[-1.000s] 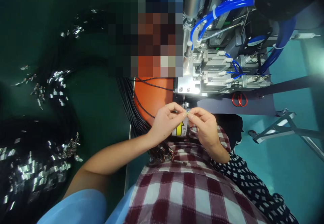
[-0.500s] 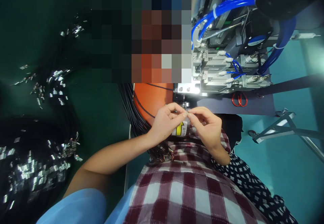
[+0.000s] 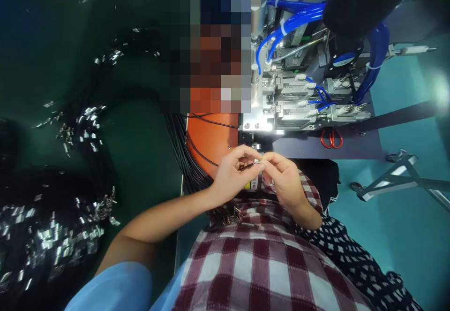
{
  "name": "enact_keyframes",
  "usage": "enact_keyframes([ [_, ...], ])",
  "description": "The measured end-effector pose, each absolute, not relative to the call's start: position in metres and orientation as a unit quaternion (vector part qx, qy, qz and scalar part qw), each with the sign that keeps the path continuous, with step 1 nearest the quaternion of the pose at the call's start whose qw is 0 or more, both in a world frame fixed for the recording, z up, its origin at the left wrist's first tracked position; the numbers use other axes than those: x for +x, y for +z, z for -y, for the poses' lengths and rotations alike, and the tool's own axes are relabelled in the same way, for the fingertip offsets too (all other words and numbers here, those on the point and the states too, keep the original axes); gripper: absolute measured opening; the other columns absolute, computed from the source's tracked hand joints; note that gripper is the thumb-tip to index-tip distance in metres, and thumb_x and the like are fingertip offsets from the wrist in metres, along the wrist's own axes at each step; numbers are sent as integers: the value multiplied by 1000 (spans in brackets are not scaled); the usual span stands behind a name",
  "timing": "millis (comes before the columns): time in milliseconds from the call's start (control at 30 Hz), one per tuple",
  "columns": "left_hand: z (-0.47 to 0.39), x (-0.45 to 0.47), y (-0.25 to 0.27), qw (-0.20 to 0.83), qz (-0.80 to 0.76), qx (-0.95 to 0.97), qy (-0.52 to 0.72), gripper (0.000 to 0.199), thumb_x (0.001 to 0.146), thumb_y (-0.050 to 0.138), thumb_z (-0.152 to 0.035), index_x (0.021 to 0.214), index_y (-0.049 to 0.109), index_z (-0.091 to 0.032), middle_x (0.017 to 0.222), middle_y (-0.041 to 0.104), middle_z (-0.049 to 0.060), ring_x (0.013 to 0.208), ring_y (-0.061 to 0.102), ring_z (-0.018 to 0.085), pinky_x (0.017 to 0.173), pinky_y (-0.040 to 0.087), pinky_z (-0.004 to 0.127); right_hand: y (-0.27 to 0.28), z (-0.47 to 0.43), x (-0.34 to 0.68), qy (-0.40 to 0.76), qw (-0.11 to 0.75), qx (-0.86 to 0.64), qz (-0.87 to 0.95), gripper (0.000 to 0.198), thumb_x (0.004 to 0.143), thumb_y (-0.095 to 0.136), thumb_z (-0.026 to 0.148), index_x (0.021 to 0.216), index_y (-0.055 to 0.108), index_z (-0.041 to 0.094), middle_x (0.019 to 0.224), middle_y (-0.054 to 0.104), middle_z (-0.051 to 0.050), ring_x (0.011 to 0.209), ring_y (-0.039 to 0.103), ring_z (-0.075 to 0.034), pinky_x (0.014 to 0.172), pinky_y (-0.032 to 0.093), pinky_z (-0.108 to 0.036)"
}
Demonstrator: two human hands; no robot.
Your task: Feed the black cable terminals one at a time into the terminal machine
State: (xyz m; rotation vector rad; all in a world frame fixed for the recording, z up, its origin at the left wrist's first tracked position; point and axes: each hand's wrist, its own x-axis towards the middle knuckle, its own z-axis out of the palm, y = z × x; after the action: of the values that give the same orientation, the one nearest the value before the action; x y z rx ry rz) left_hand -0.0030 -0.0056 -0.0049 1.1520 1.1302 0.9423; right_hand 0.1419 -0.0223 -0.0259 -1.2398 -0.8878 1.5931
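My left hand (image 3: 234, 175) is closed in a pinch around a thin black cable (image 3: 249, 166) near its end. The fingertips of my right hand (image 3: 284, 179) meet it there, closed on the small pale tip of the same cable; the fingers hide most of this tip. Below both hands is a label with a yellow mark (image 3: 248, 185), partly covered. A bundle of black cables (image 3: 181, 154) hangs over the edge of an orange surface (image 3: 211, 135) left of my hands, and its stripped wire ends (image 3: 228, 214) lie by my checked apron.
A machine with metal cylinders (image 3: 291, 110) and blue air tubes (image 3: 302, 18) stands ahead on the right. Red-handled scissors (image 3: 331, 138) lie on its dark base plate (image 3: 298, 147). Several cable heaps with shiny connectors (image 3: 52, 236) spread over the dark green surface at left.
A dark length of cable now shows between my fingers, where it was hidden before. My hands have shifted slightly, staying together. The whole view has moved a little.
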Motion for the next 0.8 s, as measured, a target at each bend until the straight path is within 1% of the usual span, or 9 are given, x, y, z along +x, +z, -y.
enact_keyframes([
  [100,3,-3,-2,619,-478,477,401,15,77,77,-26,81,68,-15,78,62,1,68,55,9,62,46,20,-28,24,143,681,443,-478,334,21,84,68,38,77,61,19,49,41,8,43,31,-7,43,25,-22],
  [167,2,-4,0,641,-465,453,409,15,77,77,-26,78,67,-15,78,60,0,61,53,7,56,44,19,-27,25,144,678,449,-476,336,22,84,68,38,76,61,19,49,41,8,44,32,-7,43,25,-22],
  [300,0,-7,-4,677,-450,410,413,17,78,76,-26,77,64,-15,76,59,-2,47,49,4,43,35,18,-27,24,145,635,471,-490,367,21,85,68,35,74,60,19,53,45,7,47,37,-8,47,30,-22],
  [500,-6,-7,-9,667,-479,423,383,25,79,75,-29,73,56,-14,69,55,-3,43,42,2,39,30,17,-33,18,147,606,455,-513,403,22,83,67,35,71,58,19,54,46,6,47,40,-8,47,34,-23],
  [533,-8,-9,-8,656,-487,448,364,23,80,73,-29,75,56,-15,71,55,-3,44,43,3,39,31,17,-34,16,148,607,449,-516,404,22,83,67,35,72,58,19,53,46,6,46,40,-8,47,34,-23],
  [600,-11,-13,-4,619,-502,510,324,17,84,68,-27,88,56,-17,78,57,-2,47,47,4,42,34,18,-37,12,150,606,438,-526,405,21,83,66,35,73,59,18,53,47,6,46,41,-8,46,33,-23],
  [667,-15,-20,-2,542,-515,596,293,18,86,66,-21,99,54,-19,85,57,-2,53,51,6,48,40,19,-39,6,153,596,435,-540,405,19,83,66,34,74,59,18,52,48,6,46,41,-8,45,31,-23],
  [700,-17,-24,-2,487,-516,646,282,17,86,64,-19,101,55,-19,87,57,-2,59,54,7,53,43,20,-40,3,155,588,435,-548,405,19,83,66,33,74,60,18,52,48,6,46,41,-8,45,31,-22],
  [800,-22,-35,-10,335,-477,768,266,6,91,58,-15,94,63,-17,86,60,2,79,59,13,71,48,24,-44,-7,158,569,427,-566,417,17,82,66,31,73,61,18,53,49,5,48,41,-8,47,32,-23],
])
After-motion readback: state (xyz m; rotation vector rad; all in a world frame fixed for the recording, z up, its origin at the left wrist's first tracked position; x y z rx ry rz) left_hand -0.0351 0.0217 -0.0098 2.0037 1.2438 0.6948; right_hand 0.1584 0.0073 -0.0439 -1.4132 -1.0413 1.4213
